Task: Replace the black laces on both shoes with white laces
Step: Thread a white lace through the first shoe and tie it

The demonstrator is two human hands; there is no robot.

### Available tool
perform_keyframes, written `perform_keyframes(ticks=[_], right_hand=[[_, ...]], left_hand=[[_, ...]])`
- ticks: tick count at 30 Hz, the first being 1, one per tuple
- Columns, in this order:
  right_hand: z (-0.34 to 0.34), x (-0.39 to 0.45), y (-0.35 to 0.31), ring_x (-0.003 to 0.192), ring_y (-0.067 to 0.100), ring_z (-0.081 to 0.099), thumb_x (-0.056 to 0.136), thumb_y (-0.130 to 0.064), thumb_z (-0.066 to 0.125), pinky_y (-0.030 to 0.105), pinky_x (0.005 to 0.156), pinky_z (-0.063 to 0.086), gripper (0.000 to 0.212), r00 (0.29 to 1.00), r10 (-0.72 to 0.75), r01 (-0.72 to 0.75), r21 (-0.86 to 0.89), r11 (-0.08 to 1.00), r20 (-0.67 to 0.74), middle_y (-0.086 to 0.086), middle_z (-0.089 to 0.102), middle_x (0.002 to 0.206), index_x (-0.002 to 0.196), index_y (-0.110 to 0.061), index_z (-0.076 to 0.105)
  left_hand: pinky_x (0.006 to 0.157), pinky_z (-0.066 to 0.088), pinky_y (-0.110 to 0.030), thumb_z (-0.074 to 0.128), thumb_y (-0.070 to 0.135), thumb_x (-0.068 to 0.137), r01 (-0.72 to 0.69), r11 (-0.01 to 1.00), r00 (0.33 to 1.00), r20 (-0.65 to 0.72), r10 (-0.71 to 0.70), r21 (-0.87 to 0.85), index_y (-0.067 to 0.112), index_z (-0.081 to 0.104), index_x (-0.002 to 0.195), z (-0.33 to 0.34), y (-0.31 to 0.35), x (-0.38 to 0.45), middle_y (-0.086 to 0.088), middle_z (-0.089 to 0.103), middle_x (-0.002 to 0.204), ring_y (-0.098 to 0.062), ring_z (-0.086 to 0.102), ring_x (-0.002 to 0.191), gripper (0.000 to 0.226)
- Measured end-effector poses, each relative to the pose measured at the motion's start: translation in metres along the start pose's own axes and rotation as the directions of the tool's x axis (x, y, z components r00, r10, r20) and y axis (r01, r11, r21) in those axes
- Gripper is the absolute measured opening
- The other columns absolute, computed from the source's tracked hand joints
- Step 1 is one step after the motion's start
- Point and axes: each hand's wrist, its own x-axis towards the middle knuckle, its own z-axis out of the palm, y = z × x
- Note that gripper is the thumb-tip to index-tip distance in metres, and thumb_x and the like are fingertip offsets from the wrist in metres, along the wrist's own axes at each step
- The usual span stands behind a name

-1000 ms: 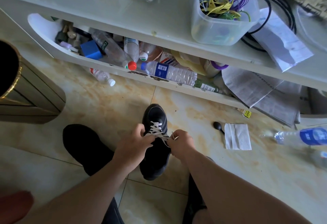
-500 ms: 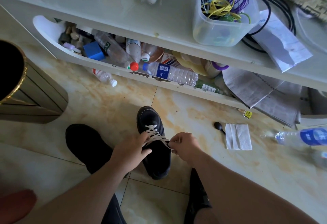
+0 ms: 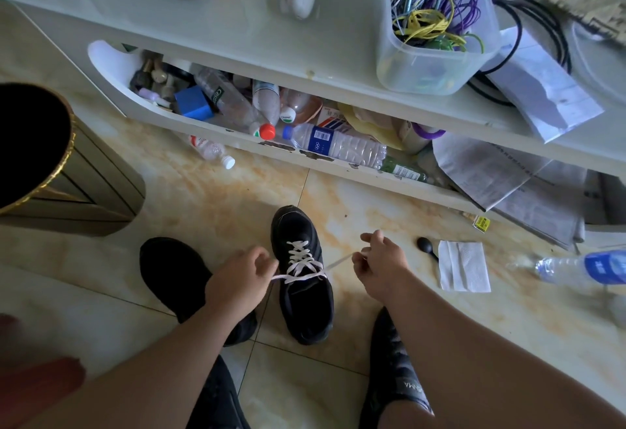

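Marbled beige tiled floor [image 3: 210,198]. Far side: pale two-tier table [image 3: 237,32], its lower shelf crowded with clear plastic bottles [image 3: 335,145], blue box [image 3: 193,103], newspapers [image 3: 487,171]. On top, clear plastic tub [image 3: 430,69] of tangled coloured cords [image 3: 437,1]. Left: gold-rimmed bin [image 3: 67,184]. Right: folded white tissue [image 3: 463,266], blue-labelled bottle [image 3: 582,267].

The black shoe [image 3: 303,279] carries a white lace [image 3: 301,261] crisscrossed over its tongue. A second shoe [image 3: 179,279] is plain black. The floor [image 3: 210,205] is cream tile with amber marbling. The bin [image 3: 84,184] at the floor's left edge is gold-rimmed, black inside. On the floor's right side lie a white napkin [image 3: 464,266] and a clear bottle [image 3: 586,267] with a blue label. On the pale shelf [image 3: 237,22], a clear tub [image 3: 433,62] holds purple, yellow, grey and green cords [image 3: 437,12]. Beneath are a blue box [image 3: 194,103] and a red bottle cap [image 3: 267,130].
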Motion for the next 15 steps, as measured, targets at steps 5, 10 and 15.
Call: perform_keyframes(ticks=[5, 10, 15], right_hand=[[0.031, -0.016, -0.013, 0.068, 0.022, 0.062, 0.111, -0.044, 0.038, 0.029, 0.060, 0.057, 0.048, 0.993, -0.006, -0.009, 0.125, 0.992, 0.119, 0.013, 0.051, 0.092, 0.110, -0.006, 0.068], [0.039, -0.019, -0.018, 0.073, 0.024, 0.073, 0.111, -0.035, 0.045, 0.038, 0.083, 0.060, 0.032, 0.977, -0.064, 0.038, 0.127, 0.991, 0.205, 0.007, 0.060, 0.078, 0.134, -0.014, 0.052], [0.034, -0.025, 0.007, 0.110, 0.019, 0.065, 0.106, -0.033, 0.052, 0.026, 0.080, 0.051, 0.040, 0.782, -0.222, 0.622, -0.699, 0.354, 0.583, -0.010, 0.068, 0.126, 0.142, -0.049, 0.053]], left_hand=[[0.062, 0.042, -0.030, 0.052, 0.057, 0.098, -0.288, 0.957, 0.942, 0.171, 0.289, -0.030, 0.044, 0.055, 0.140, 0.011, 0.053, -0.003, 0.002, 0.069, 0.097, -0.018, 0.066, 0.084, 0.044], [0.054, 0.031, -0.034, 0.045, 0.042, 0.106, -0.265, 0.964, 0.949, 0.172, 0.264, -0.019, 0.020, 0.048, 0.073, 0.031, 0.068, 0.000, 0.002, 0.050, 0.065, -0.018, 0.053, 0.063, 0.040], [0.055, 0.046, -0.036, 0.049, 0.036, 0.105, -0.282, 0.956, 0.937, 0.189, 0.293, -0.084, 0.024, 0.067, 0.082, 0.007, 0.065, 0.017, 0.001, 0.064, 0.067, -0.013, 0.060, 0.060, 0.032]])
